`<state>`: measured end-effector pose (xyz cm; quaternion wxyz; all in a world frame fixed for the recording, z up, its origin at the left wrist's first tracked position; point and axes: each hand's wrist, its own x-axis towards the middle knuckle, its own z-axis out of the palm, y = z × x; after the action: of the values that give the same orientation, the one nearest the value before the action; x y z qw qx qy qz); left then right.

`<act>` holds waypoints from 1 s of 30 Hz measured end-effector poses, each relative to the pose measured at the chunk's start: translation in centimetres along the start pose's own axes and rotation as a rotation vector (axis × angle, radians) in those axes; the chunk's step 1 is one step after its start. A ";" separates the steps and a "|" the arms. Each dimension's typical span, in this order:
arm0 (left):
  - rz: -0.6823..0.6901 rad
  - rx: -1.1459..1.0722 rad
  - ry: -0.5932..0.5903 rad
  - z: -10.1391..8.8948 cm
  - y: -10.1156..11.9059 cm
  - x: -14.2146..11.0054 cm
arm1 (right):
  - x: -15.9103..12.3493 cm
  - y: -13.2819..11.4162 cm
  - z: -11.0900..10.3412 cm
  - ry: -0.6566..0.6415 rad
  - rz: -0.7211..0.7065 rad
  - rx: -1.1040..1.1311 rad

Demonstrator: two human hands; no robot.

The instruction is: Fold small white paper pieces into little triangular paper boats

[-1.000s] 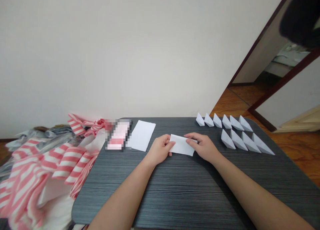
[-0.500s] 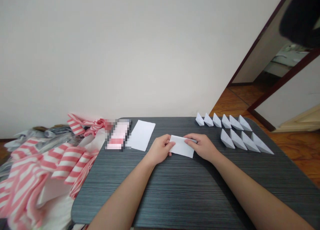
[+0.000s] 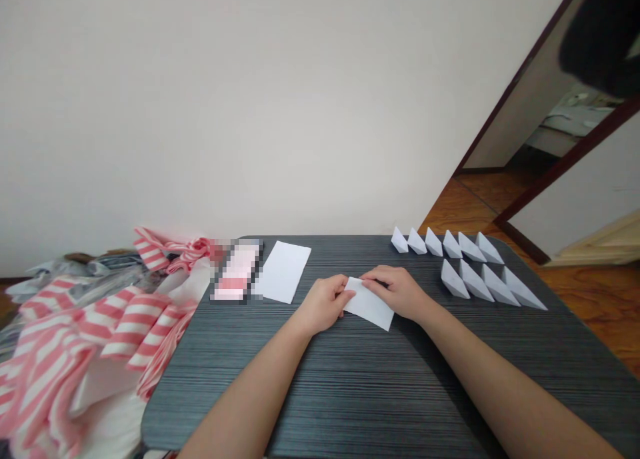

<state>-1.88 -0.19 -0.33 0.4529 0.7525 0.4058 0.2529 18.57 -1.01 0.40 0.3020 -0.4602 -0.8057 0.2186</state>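
Paper [image 3: 369,306] sits pinched between our left hand [image 3: 324,304] and right hand [image 3: 397,292], both closed to steady it; boats [image 3: 473,279] fill the tabletop's [image 3: 320,406] far right corner.

A small rectangle of white paper [image 3: 369,304] lies at a slant on a dark grey, fine-streaked surface [image 3: 350,392], its long edges running down toward the right. The left hand [image 3: 325,304] pinches its upper left end between thumb and fingers, while the right hand [image 3: 395,292] presses its fingers on the top edge. The lower right corner sticks out uncovered, and the paper looks smooth and flat.
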 end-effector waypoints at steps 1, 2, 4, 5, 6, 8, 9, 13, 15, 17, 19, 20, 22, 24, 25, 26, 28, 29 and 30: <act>0.009 0.019 -0.003 0.0 0.0 0.0 | 0.1 0.0 0.0 -0.007 -0.014 -0.012; 0.014 0.033 -0.005 0.0 0.1 0.0 | 0.1 -0.1 0.1 -0.013 -0.022 -0.022; 0.017 0.050 -0.002 0.1 0.1 0.0 | 0.2 -0.1 0.2 -0.013 -0.025 -0.036; 0.016 0.056 0.000 0.1 0.2 0.0 | 0.2 -0.1 0.2 -0.012 -0.025 -0.042; 0.016 0.063 0.001 0.1 0.2 0.0 | 0.3 -0.1 0.2 -0.014 -0.028 -0.049; 0.022 0.086 0.002 0.1 0.3 0.1 | 0.3 -0.1 0.1 -0.032 -0.046 -0.082; 0.028 0.099 0.002 0.0 0.3 0.1 | 0.4 -0.2 0.1 -0.046 -0.062 -0.112; 0.058 0.168 -0.002 0.0 0.7 0.1 | 0.6 -0.6 -0.1 -0.092 -0.127 -0.251; 0.068 0.199 -0.005 0.0 0.8 0.1 | 0.6 -0.8 0.0 -0.090 -0.141 -0.280; 0.074 0.220 -0.005 0.0 0.9 0.1 | 0.7 -0.9 0.2 -0.086 -0.148 -0.268; 0.079 0.235 -0.002 0.0 0.9 0.1 | 0.6 -1.0 0.3 -0.082 -0.144 -0.232; 0.083 0.244 0.002 0.1 0.9 0.1 | 0.6 -1.0 0.4 -0.079 -0.136 -0.213; 0.091 0.263 0.008 0.1 0.8 0.1 | 0.6 -0.9 0.4 -0.072 -0.115 -0.181; 0.104 0.285 0.009 0.2 0.8 0.1 | 0.5 -0.9 0.4 -0.070 -0.100 -0.160; 0.112 0.295 0.010 0.2 0.7 0.1 | 0.5 -0.9 0.4 -0.071 -0.095 -0.153; 0.118 0.304 0.010 0.2 0.7 0.1 | 0.5 -0.9 0.4 -0.071 -0.091 -0.149; 0.124 0.314 0.008 0.3 0.7 0.1 | 0.4 -1.0 0.4 -0.069 -0.090 -0.149; 0.122 0.313 0.007 0.3 0.8 0.1 | 0.4 -1.1 0.5 -0.065 -0.088 -0.152; 0.118 0.309 0.005 0.3 0.8 0.1 | 0.4 -1.1 0.5 -0.060 -0.085 -0.156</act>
<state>-1.35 -0.47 0.27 0.3151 0.8350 0.3962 0.2156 17.38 -1.20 0.83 0.2501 -0.4409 -0.8478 0.1559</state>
